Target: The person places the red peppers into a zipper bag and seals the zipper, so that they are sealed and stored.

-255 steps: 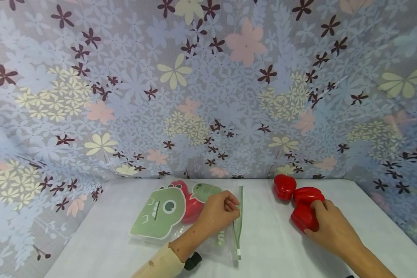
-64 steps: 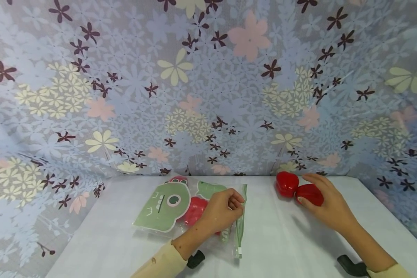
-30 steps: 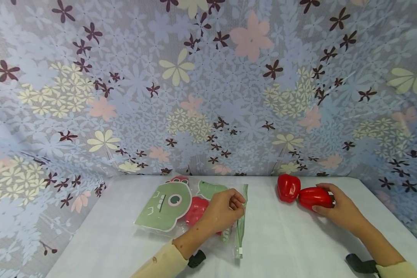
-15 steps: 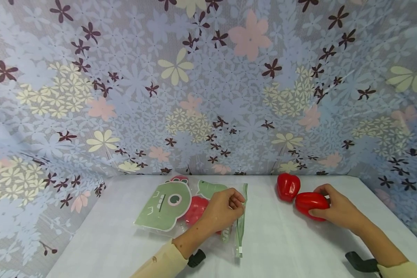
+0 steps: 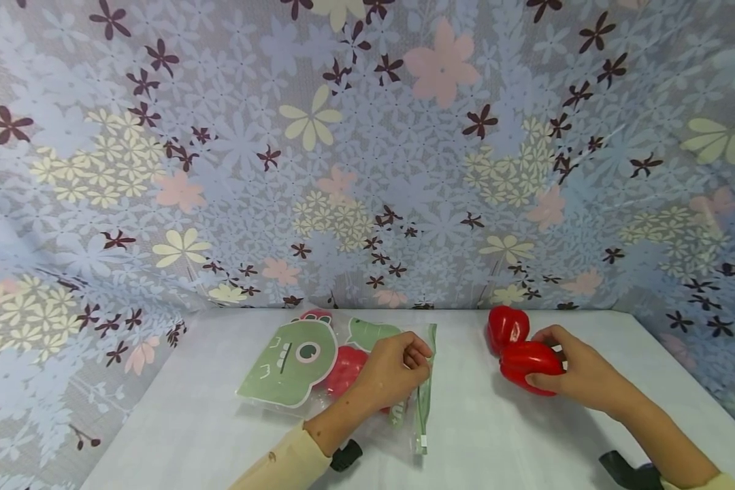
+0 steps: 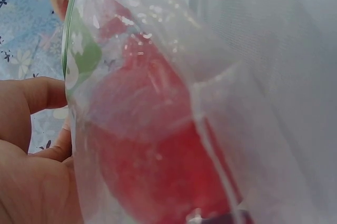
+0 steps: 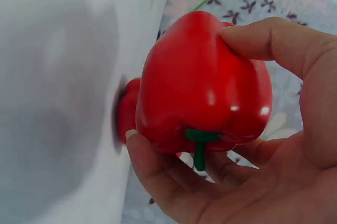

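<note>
My right hand (image 5: 588, 371) grips a glossy red bell pepper (image 5: 529, 366), thumb on one side and fingers on the other. In the right wrist view this pepper's green stem (image 7: 200, 145) faces the palm, and the pepper is held above the table. Behind it a second red bell pepper (image 5: 507, 325) lies on the table. My left hand (image 5: 392, 371) pinches the edge of a clear zip bag (image 5: 288, 364) printed with a green dinosaur, near its green zip strip (image 5: 425, 401). Red bell peppers (image 6: 158, 166) show through the bag's film; their number is unclear.
A white cloth (image 5: 465, 435) covers the table. Behind it and at both sides hangs a floral curtain (image 5: 367, 170). Black wrist devices (image 5: 346, 456) sit at both wrists.
Over the last second my right hand has brought its pepper left and slightly nearer. A third pepper, at the right 8.5 s ago, has gone from there. My left hand stays put.
</note>
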### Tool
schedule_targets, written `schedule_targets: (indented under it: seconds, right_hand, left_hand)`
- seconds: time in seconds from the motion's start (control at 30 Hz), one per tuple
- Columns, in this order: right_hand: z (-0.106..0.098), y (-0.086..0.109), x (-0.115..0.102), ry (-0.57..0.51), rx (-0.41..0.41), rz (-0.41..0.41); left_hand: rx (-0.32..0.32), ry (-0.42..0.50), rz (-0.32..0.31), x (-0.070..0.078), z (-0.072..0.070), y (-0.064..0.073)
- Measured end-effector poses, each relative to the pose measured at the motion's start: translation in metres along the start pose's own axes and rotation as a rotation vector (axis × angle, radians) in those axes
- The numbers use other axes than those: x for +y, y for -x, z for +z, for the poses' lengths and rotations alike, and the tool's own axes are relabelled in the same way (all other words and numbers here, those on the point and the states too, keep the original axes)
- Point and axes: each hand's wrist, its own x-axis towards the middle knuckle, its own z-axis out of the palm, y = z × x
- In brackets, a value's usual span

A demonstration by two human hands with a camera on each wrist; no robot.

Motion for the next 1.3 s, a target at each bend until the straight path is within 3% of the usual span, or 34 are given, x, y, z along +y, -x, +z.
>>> schedule_targets:
  seconds: [0.37,0.9,1.3]
  right_hand:
    - [0.015,0.013,-0.031,-0.135,-0.05,-0.019]
    - [0.058,0.022,-0.062,-0.144,-0.075,-0.146]
    - [0.086,0.024,-0.068,-0.139,-0.119,-0.237]
  left_hand:
    - [-0.004,-0.005,0.0,0.0,0.0,0.0]
    - [0.002,0.002,0.001,-0.001,0.0,0.0]
    - [0.002,0.01,-0.009,-0.001,0.0,-0.001]
